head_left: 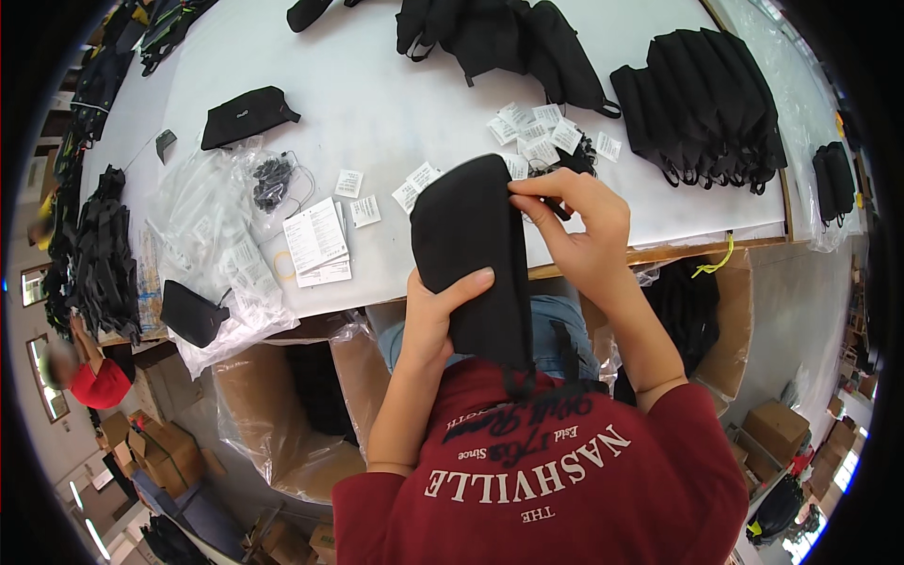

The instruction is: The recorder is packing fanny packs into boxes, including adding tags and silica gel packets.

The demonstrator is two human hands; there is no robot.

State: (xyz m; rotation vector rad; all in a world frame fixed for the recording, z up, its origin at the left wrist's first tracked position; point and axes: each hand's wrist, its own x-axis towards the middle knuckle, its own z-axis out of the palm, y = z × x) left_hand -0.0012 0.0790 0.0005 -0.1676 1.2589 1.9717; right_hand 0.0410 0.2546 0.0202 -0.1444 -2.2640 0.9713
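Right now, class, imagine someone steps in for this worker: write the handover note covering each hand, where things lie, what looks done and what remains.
Left hand: grips the black pouch from below, thumb across its front.
Right hand: pinches the pouch's upper right edge.
White table: loose white tags behind the pouch, a fanned row of black pouches far right, clear bags left.
Done: cannot tell whether this pouch is tagged.
Left: loose tags and another pile of pouches remain.
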